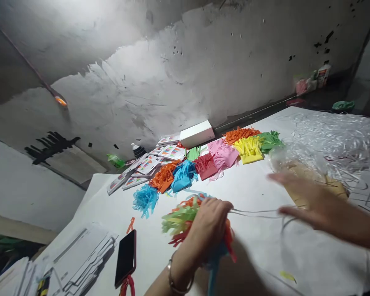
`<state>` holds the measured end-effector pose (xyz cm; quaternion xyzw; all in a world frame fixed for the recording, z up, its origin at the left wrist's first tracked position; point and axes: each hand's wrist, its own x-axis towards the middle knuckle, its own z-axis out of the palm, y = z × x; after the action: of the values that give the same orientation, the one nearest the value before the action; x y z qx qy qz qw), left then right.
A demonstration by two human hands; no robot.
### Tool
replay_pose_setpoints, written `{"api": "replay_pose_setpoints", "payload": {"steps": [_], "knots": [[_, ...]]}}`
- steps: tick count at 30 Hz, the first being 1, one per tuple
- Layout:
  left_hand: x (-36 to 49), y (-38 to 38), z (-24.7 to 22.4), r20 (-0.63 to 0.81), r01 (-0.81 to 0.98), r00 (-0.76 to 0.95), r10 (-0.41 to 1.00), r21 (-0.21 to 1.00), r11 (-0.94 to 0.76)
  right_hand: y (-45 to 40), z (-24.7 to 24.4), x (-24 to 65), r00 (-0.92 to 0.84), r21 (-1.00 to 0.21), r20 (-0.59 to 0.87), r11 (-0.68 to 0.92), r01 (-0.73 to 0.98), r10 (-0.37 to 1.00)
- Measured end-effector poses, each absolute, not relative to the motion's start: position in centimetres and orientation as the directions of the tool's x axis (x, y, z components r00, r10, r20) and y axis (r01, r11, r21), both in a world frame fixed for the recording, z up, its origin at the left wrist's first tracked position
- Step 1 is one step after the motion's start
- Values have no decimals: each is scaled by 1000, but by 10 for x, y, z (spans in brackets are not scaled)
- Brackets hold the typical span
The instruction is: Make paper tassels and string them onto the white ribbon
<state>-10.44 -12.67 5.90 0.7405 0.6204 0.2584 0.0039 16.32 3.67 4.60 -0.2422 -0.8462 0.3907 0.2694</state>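
Note:
My left hand (210, 220), with a metal bangle at the wrist, is closed around a bundle of multicoloured paper tassels (180, 220); green, orange, red and blue strips stick out on both sides of it. A thin string (255, 211) runs right from the bundle. My right hand (308, 199) is blurred by motion, its thumb and fingers apart near that string and above a brown piece of card (296, 197). Whether the string touches the right hand I cannot tell. Fringed paper bunches in blue (184, 176), orange, red, pink, yellow (249, 150) and green lie in a row beyond.
A large heap of white strings (336, 135) covers the right side of the white table. Printed cards (148, 164) and a white box (197, 135) stand by the wall. Nearer on the left are a phone (125, 258) and stacked papers (83, 259).

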Motion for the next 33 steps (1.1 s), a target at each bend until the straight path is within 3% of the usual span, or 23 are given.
{"api": "replay_pose_setpoints", "payload": {"steps": [4, 11, 16, 22, 25, 29, 33], "knots": [[-72, -128, 45, 408, 887, 146, 901, 350, -302, -18, 35, 106, -901, -816, 226, 577, 32, 370], [-64, -151, 11, 404, 820, 21, 914, 516, -247, -28, 35, 120, -933, -873, 235, 481, -79, 274], [-53, -163, -2, 396, 749, -154, 905, 644, -154, -32, 16, 134, -873, -870, 276, 491, -48, 403], [-39, -171, -7, 636, 777, 53, 770, 457, -432, -49, -15, 131, -807, -824, 426, 544, -159, 409], [-34, -174, -10, 618, 720, -30, 786, 559, -412, -58, -22, 130, -751, -822, 469, 540, -179, 464], [-31, -182, -28, 460, 534, -131, 878, 779, -328, -66, -25, 135, -721, -847, 447, 510, -151, 530], [-29, -185, -48, 402, 467, -90, 911, 825, -318, -70, -30, 135, -779, -854, 408, 501, -142, 475]]}}
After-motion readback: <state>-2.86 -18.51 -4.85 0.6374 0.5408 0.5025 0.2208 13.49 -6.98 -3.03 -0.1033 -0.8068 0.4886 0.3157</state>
